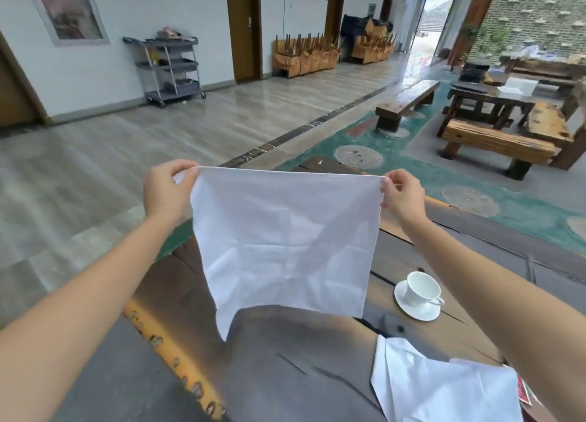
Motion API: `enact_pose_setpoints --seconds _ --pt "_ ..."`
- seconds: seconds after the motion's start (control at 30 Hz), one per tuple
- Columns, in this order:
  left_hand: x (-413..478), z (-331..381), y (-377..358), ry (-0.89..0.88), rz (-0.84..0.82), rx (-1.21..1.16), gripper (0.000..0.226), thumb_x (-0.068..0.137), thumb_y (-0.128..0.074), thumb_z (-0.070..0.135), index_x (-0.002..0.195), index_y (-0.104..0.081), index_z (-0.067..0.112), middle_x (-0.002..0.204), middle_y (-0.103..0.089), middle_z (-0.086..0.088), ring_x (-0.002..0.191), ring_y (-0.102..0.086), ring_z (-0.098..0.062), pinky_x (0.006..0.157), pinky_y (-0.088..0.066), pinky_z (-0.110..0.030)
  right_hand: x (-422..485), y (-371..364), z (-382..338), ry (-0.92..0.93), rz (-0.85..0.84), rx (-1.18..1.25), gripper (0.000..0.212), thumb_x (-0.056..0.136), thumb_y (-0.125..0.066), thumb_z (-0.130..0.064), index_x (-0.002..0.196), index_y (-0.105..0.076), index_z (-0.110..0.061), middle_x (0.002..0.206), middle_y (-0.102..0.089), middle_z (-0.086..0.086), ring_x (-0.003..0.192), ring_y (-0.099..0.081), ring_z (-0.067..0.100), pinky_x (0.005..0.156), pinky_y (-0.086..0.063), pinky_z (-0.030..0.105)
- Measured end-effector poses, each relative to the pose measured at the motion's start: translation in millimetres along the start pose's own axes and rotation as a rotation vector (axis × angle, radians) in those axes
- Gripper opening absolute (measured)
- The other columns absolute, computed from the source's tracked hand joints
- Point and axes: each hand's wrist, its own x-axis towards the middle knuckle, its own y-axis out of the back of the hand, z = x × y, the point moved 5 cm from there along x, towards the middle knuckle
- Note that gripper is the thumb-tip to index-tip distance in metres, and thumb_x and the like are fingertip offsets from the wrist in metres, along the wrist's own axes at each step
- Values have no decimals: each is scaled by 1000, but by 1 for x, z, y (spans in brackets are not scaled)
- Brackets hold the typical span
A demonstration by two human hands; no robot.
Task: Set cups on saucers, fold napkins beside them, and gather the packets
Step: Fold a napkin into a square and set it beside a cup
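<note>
A white cloth napkin (285, 240) hangs spread out in the air above the dark wooden table (285, 374). My left hand (166, 190) pinches its top left corner and my right hand (402, 196) pinches its top right corner. On the table to the right, a white cup (421, 290) stands upright on a white saucer (409, 310). A second white napkin (444, 386) lies crumpled near the table's front right. A red packet (524, 394) peeks out at its right edge, partly under my right forearm.
The table's left rim (177, 358) is yellowish with inlaid shells. Beyond it are a tiled floor, a grey trolley (171, 66) by the wall, wooden benches (494, 142) and another table at the right.
</note>
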Motion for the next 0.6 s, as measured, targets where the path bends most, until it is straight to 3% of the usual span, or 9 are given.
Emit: enact_pose_setpoints --seconds 0.03,0.1,0.17,0.23,0.33,0.43,0.53,0.6 --pt "9 8 8 4 45 -54 13 86 -61 22 91 -72 17 78 -67 5 67 -53 4 57 -38 -11 5 0 -10 38 29 6 10 95 -50 -20 91 -58 -15 91 -63 7 78 -60 19 52 -55 23" --pt "23 20 20 25 70 -190 7 84 -63 23 87 -70 21 70 -60 11 58 -48 5 56 -38 -9 13 3 -25 85 78 18 13 95 -50 -23 94 -60 -14 94 -62 4 73 -58 11 53 -53 16" --pt "29 27 26 33 6 -314 9 85 -65 20 79 -67 26 73 -61 9 62 -54 3 60 -44 -13 19 4 -32 80 90 52 16 95 -50 -24 95 -62 -14 90 -60 0 73 -56 10 67 -57 30" --pt "28 27 29 48 -70 -368 15 86 -65 18 76 -64 30 71 -63 9 58 -55 7 54 -44 -9 18 5 -31 23 63 136 15 95 -50 -24 88 -61 -18 83 -58 -5 75 -55 10 71 -56 34" --pt "13 16 27 130 -212 -403 14 88 -63 17 78 -64 26 59 -66 15 53 -57 6 49 -44 -9 6 3 -14 -110 -25 262 18 96 -52 -24 79 -60 -25 81 -57 -8 77 -55 7 66 -55 25" --pt "-16 -6 22 249 -346 -375 14 88 -63 19 77 -66 26 63 -67 13 58 -60 0 56 -48 -16 -11 4 22 -285 -158 304 19 94 -56 -26 75 -59 -25 77 -57 -6 72 -57 7 68 -52 23" --pt "-62 -26 12 367 -545 -362 19 89 -61 18 73 -69 25 66 -68 8 57 -62 -3 53 -52 -16 -32 8 63 -415 -282 245 20 94 -58 -26 74 -58 -24 77 -56 -4 70 -55 8 73 -50 25" --pt "-98 -38 3 442 -698 -327 20 90 -59 19 74 -69 24 73 -68 5 66 -63 -7 60 -54 -20 -47 11 90 -490 -371 182 19 95 -57 -25 77 -58 -23 80 -56 -1 73 -56 11 76 -51 28"
